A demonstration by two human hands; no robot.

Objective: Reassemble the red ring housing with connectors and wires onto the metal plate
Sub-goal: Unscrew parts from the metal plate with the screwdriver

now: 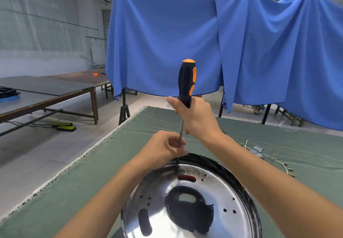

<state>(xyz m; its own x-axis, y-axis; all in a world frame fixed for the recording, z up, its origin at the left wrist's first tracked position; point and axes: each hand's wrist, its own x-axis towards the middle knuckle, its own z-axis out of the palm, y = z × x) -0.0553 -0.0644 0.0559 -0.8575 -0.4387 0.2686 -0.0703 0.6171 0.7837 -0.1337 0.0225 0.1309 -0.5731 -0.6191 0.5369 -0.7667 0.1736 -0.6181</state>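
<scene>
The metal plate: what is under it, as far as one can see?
The metal plate lies on a green cloth. Red shows through its slot and small holes. The rest beneath is covered by the plate and cannot be seen.

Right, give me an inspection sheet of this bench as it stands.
Surface: green cloth covers the table, frayed pale edge on the left.
Job's things: shiny metal plate with holes and slots; red shows through one slot. Screwdriver stands upright, tip at the plate's far rim.
Clutter: small grey clips and twigs at right.
Hands: right hand grips the screwdriver handle; left hand fingers pinch the shaft near the tip.
Cables: thin cable on the floor at left.
Surroundings: blue drape, long wooden tables.
</scene>
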